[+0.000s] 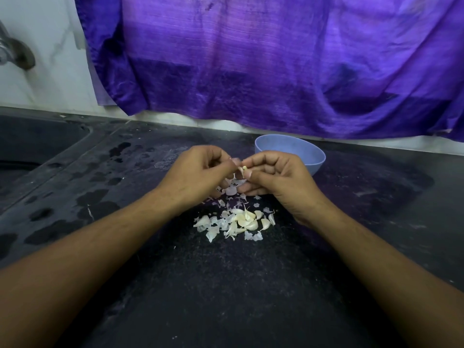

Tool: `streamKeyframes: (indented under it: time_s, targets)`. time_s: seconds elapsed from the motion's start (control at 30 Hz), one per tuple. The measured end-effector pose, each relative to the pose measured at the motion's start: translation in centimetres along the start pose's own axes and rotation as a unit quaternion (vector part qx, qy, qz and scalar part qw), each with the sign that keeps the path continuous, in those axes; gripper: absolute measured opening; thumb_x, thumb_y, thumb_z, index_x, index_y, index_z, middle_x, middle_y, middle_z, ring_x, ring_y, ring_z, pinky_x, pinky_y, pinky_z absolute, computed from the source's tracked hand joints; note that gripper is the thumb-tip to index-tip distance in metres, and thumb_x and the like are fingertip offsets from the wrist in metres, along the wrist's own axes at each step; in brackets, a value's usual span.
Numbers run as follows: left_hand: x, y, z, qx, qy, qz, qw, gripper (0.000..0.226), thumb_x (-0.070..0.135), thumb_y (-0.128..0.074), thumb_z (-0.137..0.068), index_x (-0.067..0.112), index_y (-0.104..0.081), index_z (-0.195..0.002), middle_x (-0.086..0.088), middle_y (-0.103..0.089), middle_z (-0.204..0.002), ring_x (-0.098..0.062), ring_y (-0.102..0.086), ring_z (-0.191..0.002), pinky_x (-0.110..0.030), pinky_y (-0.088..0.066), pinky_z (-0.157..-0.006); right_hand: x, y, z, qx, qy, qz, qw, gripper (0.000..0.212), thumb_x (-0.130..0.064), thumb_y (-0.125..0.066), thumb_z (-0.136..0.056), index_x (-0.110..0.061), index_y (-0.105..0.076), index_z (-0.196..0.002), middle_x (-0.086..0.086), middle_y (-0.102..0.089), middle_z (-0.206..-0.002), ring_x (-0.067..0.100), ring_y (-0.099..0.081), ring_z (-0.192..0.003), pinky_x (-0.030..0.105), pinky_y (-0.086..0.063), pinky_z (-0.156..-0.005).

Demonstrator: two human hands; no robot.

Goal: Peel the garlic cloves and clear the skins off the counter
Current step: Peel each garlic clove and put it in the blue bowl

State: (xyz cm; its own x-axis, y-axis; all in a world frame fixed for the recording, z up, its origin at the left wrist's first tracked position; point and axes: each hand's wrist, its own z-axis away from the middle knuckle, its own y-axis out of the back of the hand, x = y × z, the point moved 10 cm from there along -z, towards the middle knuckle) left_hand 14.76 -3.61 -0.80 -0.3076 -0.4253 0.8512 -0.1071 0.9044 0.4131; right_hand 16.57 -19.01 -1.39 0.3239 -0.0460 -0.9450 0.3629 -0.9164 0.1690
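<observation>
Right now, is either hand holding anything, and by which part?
One clove, held by both. The right hand pinches its sides between thumb and fingers; the left hand pinches its upper left end, apparently loose skin.

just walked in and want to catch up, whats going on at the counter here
A person is peeling garlic over a dark counter. The right hand pinches a small garlic clove while the left hand pinches at its skin. Below the hands, a pile of cloves lies among loose skins on the counter, so nothing is cleared yet. A blue bowl stands just behind the right hand; what it holds is hidden.
</observation>
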Motion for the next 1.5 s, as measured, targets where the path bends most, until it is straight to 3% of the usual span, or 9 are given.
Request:
streamKeyframes:
  time_s: [0.1,0.23,0.33,0.57,0.73,0.87,1.0,1.17,1.5]
  targets:
    - [0.1,-0.4,0.1,-0.009,-0.004,-0.005,1.000,0.020,0.038,-0.077,-0.089,0.018,-0.075,-0.090,-0.004,-0.076,-0.080,-0.021,-0.075,-0.074,-0.043,-0.065,-0.069,-0.3,0.0,0.1,0.006,0.016,0.017,1.000,0.014,-0.004,-0.073,-0.090,-0.003,-0.073,-0.104,0.019,-0.077,-0.091,0.026,-0.075,-0.078,0.036,-0.064,-0.077]
    - [-0.7,-1.0,-0.2,-0.029,0.032,0.091,0.995,0.011,0.020,-0.080,-0.088,0.010,-0.076,-0.091,-0.005,-0.075,-0.080,-0.012,-0.070,-0.071,-0.034,-0.063,-0.065,-0.4,0.2,0.0,0.016,0.019,0.009,1.000,0.017,-0.001,-0.074,-0.091,-0.002,-0.070,-0.108,0.025,-0.074,-0.093,0.029,-0.076,-0.077,0.038,-0.064,-0.075]
    - [-0.6,-1.1,-0.2,-0.033,0.034,0.104,0.993,0.007,0.014,-0.077,-0.090,0.008,-0.075,-0.090,-0.006,-0.074,-0.079,-0.013,-0.070,-0.071,-0.028,-0.061,-0.062,-0.5,0.2,0.0,0.009,0.020,0.018,1.000,0.016,0.000,-0.071,-0.093,-0.002,-0.069,-0.109,0.026,-0.074,-0.094,0.029,-0.076,-0.077,0.038,-0.064,-0.075]
    - [-0.7,-0.8,-0.3,-0.027,0.016,0.047,0.998,0.007,0.017,-0.072,-0.095,0.011,-0.074,-0.092,-0.007,-0.075,-0.081,-0.017,-0.074,-0.077,-0.043,-0.065,-0.072,-0.8,0.1,0.1,0.003,0.031,0.028,0.999,0.012,0.002,-0.072,-0.092,0.002,-0.070,-0.104,0.020,-0.076,-0.089,0.029,-0.076,-0.078,0.040,-0.063,-0.076]
    - [-1.4,-1.0,-0.3,-0.039,0.028,0.038,0.998,0.003,0.017,-0.069,-0.098,0.015,-0.070,-0.095,-0.002,-0.074,-0.078,-0.016,-0.075,-0.077,-0.045,-0.065,-0.071,-0.9,0.7,0.0,0.028,0.021,-0.037,0.999,0.011,0.002,-0.069,-0.093,-0.003,-0.069,-0.102,0.013,-0.072,-0.079,0.023,-0.074,-0.072,0.034,-0.064,-0.072]
    - [-0.5,-1.1,-0.1,-0.043,0.016,0.071,0.996,0.009,0.009,-0.069,-0.097,0.014,-0.068,-0.104,-0.011,-0.073,-0.085,-0.018,-0.074,-0.077,-0.044,-0.064,-0.069,-0.9,0.8,0.0,0.032,0.019,-0.027,0.999,0.012,0.000,-0.068,-0.094,-0.005,-0.069,-0.104,0.029,-0.072,-0.090,0.025,-0.074,-0.073,0.034,-0.062,-0.072]
    - [0.1,-1.0,0.0,-0.040,0.000,0.063,0.997,0.007,0.013,-0.073,-0.094,0.014,-0.073,-0.101,-0.016,-0.075,-0.091,-0.018,-0.073,-0.076,-0.047,-0.064,-0.071,-0.6,0.8,-0.1,0.036,0.021,0.001,0.999,0.008,-0.002,-0.072,-0.092,-0.006,-0.073,-0.099,0.020,-0.076,-0.087,0.026,-0.075,-0.075,0.033,-0.062,-0.072]
    - [0.3,-0.7,0.0,-0.029,-0.007,0.041,0.999,0.013,0.026,-0.082,-0.086,0.016,-0.078,-0.092,-0.008,-0.076,-0.080,-0.016,-0.072,-0.072,-0.044,-0.065,-0.072,-0.8,1.6,0.0,0.065,0.025,0.003,0.998,0.014,-0.001,-0.075,-0.089,0.002,-0.072,-0.102,0.019,-0.076,-0.084,0.023,-0.073,-0.071,0.033,-0.063,-0.072]
    - [0.4,-0.5,0.1,-0.008,-0.007,-0.005,1.000,0.002,0.020,-0.077,-0.091,0.019,-0.079,-0.091,-0.002,-0.078,-0.079,-0.019,-0.076,-0.075,-0.048,-0.065,-0.074,-0.7,1.3,0.1,0.062,0.020,0.019,0.998,0.007,-0.003,-0.076,-0.088,-0.004,-0.073,-0.094,0.018,-0.077,-0.083,0.024,-0.075,-0.072,0.031,-0.062,-0.071]
